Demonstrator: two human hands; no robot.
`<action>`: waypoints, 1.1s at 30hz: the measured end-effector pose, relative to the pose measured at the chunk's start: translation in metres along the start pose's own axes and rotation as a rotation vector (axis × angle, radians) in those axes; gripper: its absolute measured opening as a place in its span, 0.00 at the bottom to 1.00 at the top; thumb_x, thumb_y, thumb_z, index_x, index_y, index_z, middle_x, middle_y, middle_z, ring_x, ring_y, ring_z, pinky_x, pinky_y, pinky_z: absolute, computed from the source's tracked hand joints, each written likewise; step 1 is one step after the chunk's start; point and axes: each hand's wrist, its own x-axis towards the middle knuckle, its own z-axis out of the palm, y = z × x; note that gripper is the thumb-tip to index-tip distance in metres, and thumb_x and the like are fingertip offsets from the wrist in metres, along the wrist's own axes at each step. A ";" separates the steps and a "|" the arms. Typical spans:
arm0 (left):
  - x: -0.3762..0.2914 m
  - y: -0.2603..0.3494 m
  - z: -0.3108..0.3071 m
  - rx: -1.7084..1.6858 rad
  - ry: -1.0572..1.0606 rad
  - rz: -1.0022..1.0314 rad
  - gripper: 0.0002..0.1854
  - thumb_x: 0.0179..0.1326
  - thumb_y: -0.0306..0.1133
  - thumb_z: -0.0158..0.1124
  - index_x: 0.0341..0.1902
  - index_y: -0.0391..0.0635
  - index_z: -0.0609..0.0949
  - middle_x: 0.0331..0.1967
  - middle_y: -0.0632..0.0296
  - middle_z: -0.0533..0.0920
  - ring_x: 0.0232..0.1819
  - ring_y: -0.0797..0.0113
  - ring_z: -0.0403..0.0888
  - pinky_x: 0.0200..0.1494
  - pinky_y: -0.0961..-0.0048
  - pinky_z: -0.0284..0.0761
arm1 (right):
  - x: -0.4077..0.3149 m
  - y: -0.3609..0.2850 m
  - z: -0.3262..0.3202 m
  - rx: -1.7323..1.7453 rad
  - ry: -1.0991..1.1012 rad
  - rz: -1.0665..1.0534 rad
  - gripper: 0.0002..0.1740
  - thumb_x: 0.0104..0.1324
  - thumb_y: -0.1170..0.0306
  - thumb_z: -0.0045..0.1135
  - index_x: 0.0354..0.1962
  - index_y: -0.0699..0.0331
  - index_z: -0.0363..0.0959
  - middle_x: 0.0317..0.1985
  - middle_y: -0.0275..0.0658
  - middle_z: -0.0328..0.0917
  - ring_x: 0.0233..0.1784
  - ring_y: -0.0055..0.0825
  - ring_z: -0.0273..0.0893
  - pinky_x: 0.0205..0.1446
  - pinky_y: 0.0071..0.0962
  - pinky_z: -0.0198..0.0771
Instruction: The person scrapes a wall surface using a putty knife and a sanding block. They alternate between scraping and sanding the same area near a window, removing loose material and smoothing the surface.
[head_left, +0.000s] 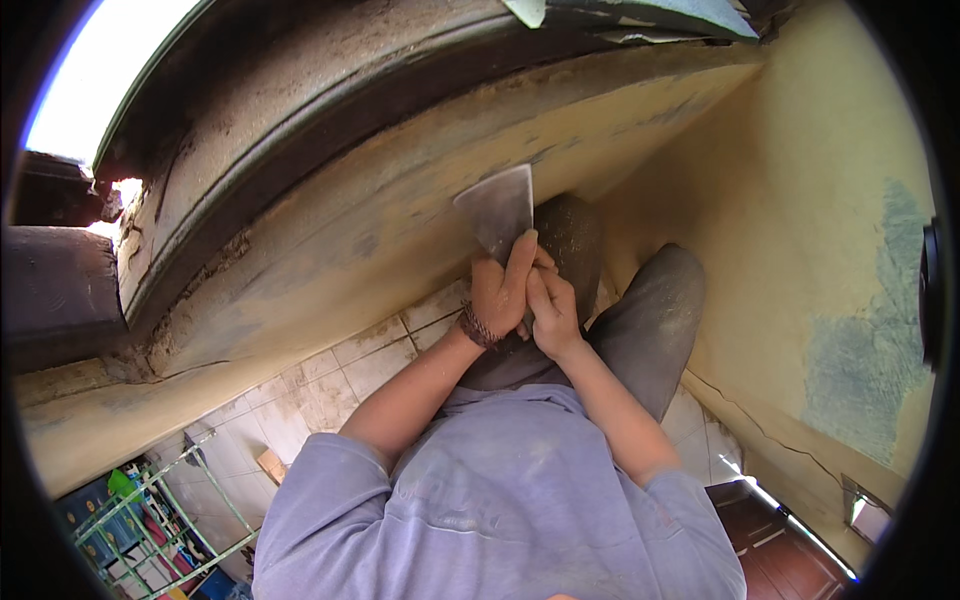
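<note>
My left hand (499, 289), with a braided bracelet (478, 328) at its wrist, grips a broad-bladed scraper (501, 208). Its thumb lies along the base of the flat metal blade, which points up and away from me. Close against it, my right hand (553, 309) is curled around the lower part of the tool. Fingers cover most of the handle. Beyond the blade stands a yellow plastered wall (360, 247) with grey worn patches; whether the blade edge touches it I cannot tell.
A dark, weathered wooden frame (300, 127) curves above the wall. At right, another yellow wall (780, 247) carries a grey-green patch (862, 382). Below are white floor tiles (375, 367), a green metal rack (202, 457) at lower left and a brown door (780, 540) at lower right.
</note>
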 end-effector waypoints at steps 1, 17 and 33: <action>0.000 -0.004 0.003 -0.006 0.017 0.024 0.32 0.75 0.49 0.41 0.28 0.36 0.84 0.25 0.57 0.84 0.28 0.69 0.80 0.35 0.72 0.76 | 0.001 -0.002 0.000 -0.004 -0.004 -0.028 0.23 0.76 0.60 0.39 0.27 0.67 0.71 0.17 0.33 0.71 0.14 0.17 0.67 0.16 0.20 0.59; 0.016 0.005 0.022 0.025 0.012 0.022 0.32 0.75 0.50 0.40 0.29 0.36 0.84 0.22 0.57 0.84 0.28 0.71 0.81 0.36 0.73 0.77 | 0.010 -0.015 -0.016 0.115 0.070 0.049 0.23 0.75 0.59 0.42 0.26 0.67 0.72 0.16 0.33 0.72 0.13 0.18 0.66 0.16 0.20 0.58; 0.019 0.032 0.021 -0.170 0.027 0.077 0.27 0.74 0.45 0.46 0.27 0.36 0.82 0.21 0.58 0.83 0.24 0.71 0.79 0.30 0.73 0.75 | 0.015 -0.046 -0.014 -0.067 0.073 0.025 0.23 0.75 0.60 0.45 0.25 0.67 0.72 0.13 0.32 0.70 0.14 0.18 0.68 0.18 0.23 0.60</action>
